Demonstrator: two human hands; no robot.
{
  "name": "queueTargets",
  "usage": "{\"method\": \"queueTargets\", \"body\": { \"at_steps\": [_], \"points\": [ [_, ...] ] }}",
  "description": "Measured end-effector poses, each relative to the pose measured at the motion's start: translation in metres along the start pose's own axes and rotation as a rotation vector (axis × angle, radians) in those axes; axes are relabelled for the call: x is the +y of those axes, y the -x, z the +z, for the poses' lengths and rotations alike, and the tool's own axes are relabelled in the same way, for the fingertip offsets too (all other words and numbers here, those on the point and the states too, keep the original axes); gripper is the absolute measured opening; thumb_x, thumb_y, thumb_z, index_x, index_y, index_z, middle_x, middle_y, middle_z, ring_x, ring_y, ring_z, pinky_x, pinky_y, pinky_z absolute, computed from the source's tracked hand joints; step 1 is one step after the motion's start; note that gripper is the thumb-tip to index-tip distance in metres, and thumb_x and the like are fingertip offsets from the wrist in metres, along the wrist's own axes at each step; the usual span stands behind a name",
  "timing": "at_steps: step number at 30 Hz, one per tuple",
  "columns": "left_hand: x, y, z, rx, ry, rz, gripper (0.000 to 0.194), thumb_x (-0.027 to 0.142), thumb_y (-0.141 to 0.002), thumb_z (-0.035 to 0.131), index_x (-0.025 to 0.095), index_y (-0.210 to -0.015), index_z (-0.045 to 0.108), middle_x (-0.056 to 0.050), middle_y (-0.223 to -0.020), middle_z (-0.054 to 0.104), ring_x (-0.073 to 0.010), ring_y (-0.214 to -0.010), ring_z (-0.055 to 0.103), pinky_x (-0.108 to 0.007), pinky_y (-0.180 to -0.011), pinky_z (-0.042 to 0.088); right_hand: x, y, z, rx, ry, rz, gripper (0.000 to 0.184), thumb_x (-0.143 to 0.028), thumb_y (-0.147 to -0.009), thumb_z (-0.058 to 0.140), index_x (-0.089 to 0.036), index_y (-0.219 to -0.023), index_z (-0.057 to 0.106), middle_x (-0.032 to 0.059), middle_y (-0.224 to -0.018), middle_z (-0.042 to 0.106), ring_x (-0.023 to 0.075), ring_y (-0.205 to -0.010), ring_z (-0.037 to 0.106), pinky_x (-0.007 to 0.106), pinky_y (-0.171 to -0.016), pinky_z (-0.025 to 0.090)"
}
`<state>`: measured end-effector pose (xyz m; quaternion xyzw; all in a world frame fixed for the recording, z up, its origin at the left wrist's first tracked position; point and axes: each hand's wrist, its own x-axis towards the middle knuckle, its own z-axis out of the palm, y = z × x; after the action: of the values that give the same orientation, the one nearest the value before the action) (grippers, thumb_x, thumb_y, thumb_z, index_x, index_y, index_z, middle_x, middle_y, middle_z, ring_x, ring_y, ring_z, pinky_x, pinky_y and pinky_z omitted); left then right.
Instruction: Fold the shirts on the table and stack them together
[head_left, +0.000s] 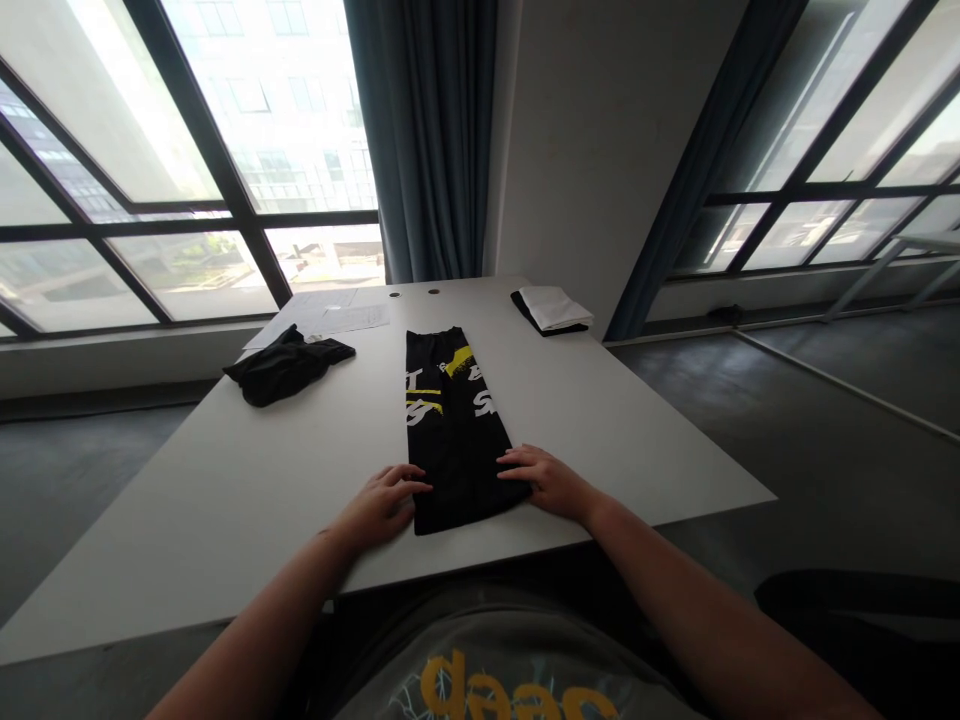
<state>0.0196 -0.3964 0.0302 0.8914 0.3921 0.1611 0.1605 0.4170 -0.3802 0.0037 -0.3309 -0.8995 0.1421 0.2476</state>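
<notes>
A black garment [469,460] with white lettering and yellow streaks lies flat on the white table, folded into a long narrow strip; its kind is hard to make out. My left hand [386,505] rests at its lower left edge, fingers stretched over the cloth. At the lower right edge, my right hand [546,480] lies with fingers spread, their tips on the fabric. Neither hand grips the cloth. The printed part is at the far half, while the near half is plain black.
On the white table [637,430], a crumpled black cloth [289,365] lies at the left beside paper sheets [349,318]. Folded white cloth [555,307] sits on black cloth at the back right. Behind are a blue curtain [427,140], a pillar and windows.
</notes>
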Motion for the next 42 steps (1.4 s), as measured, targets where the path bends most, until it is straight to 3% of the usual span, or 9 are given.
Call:
{"method": "queueTargets", "body": {
  "at_steps": [7,13,17,23,25,28,33,38,42],
  "points": [
    [0.007,-0.014,0.011,0.199,-0.303,-0.129,0.037,0.020,-0.097,0.055,0.029,-0.128,0.072,-0.009,-0.130,0.069,-0.0289,-0.120,0.060,-0.049,-0.103,0.048,0.001,0.002,0.001,0.012,-0.067,-0.004,0.057,-0.002,-0.081,0.063,-0.030,-0.129,0.074,0.0080,-0.138,0.070,0.0266,-0.137,0.060,0.061,-0.124,0.033],
    [0.019,-0.014,0.008,0.077,-0.257,0.027,0.051,0.029,-0.082,0.073,0.031,-0.133,0.069,-0.008,-0.138,0.065,-0.0305,-0.128,0.055,-0.052,-0.112,0.039,0.002,0.002,0.002,0.074,-0.099,0.007,0.046,-0.005,-0.085,0.060,-0.026,-0.123,0.074,0.0083,-0.132,0.074,0.0250,-0.130,0.065,0.057,-0.120,0.042],
    [0.029,-0.020,0.008,0.047,-0.273,0.050,0.060,0.008,-0.075,0.064,0.030,-0.131,0.069,-0.008,-0.134,0.068,-0.0281,-0.126,0.058,-0.049,-0.112,0.039,0.004,0.002,0.005,0.107,-0.102,-0.002,0.043,-0.005,-0.083,0.062,-0.026,-0.117,0.075,0.0084,-0.129,0.075,0.0250,-0.127,0.067,0.055,-0.118,0.046],
    [0.021,-0.020,0.009,-0.084,-0.071,0.151,0.059,0.003,-0.073,0.057,0.029,-0.125,0.070,-0.003,-0.137,0.071,-0.0211,-0.129,0.063,-0.041,-0.116,0.045,0.004,0.007,0.007,0.109,-0.165,0.003,0.041,-0.007,-0.085,0.060,-0.027,-0.119,0.074,0.0069,-0.125,0.076,0.0240,-0.126,0.068,0.055,-0.121,0.043],
    [0.018,-0.012,0.008,-0.076,-0.036,0.108,0.061,0.003,-0.074,0.055,0.029,-0.128,0.069,-0.002,-0.135,0.072,-0.0203,-0.129,0.064,-0.039,-0.116,0.047,-0.003,0.007,0.001,0.091,-0.204,0.044,0.035,-0.013,-0.090,0.059,-0.026,-0.119,0.074,0.0066,-0.121,0.078,0.0242,-0.121,0.071,0.050,-0.116,0.048],
    [0.022,0.000,0.002,0.001,-0.053,0.009,0.046,0.010,-0.085,0.054,0.027,-0.125,0.071,-0.005,-0.124,0.077,-0.0221,-0.122,0.068,-0.039,-0.110,0.052,-0.022,0.001,-0.018,0.014,-0.252,0.131,0.023,-0.029,-0.099,0.058,-0.022,-0.108,0.077,0.0060,-0.099,0.080,0.0226,-0.092,0.076,0.036,-0.088,0.058],
    [0.035,0.001,-0.018,0.083,-0.081,-0.095,0.028,0.033,-0.101,0.051,0.023,-0.116,0.072,-0.007,-0.096,0.079,-0.0216,-0.088,0.073,-0.033,-0.084,0.056,-0.040,-0.025,-0.051,-0.026,-0.396,0.228,0.038,-0.049,-0.101,0.056,-0.018,-0.086,0.072,-0.0002,-0.068,0.065,0.0146,-0.061,0.058,0.026,-0.061,0.046],
    [0.023,-0.040,-0.038,0.144,-0.080,-0.268,0.028,0.042,-0.102,0.052,0.023,-0.106,0.072,-0.003,-0.082,0.075,-0.0176,-0.071,0.068,-0.027,-0.070,0.048,-0.011,-0.057,-0.053,0.006,-0.477,0.401,0.038,-0.054,-0.096,0.060,-0.018,-0.087,0.071,-0.0014,-0.068,0.064,0.0150,-0.060,0.058,0.026,-0.059,0.045],
    [-0.003,-0.077,-0.036,0.149,-0.124,-0.373,0.028,0.042,-0.100,0.054,0.022,-0.107,0.072,-0.003,-0.080,0.074,-0.0192,-0.074,0.068,-0.027,-0.069,0.047,0.023,-0.084,-0.042,0.039,-0.366,0.503,0.030,-0.047,-0.095,0.061,-0.019,-0.091,0.072,-0.0008,-0.068,0.066,0.0155,-0.059,0.058,0.026,-0.058,0.044]
  ]
}}
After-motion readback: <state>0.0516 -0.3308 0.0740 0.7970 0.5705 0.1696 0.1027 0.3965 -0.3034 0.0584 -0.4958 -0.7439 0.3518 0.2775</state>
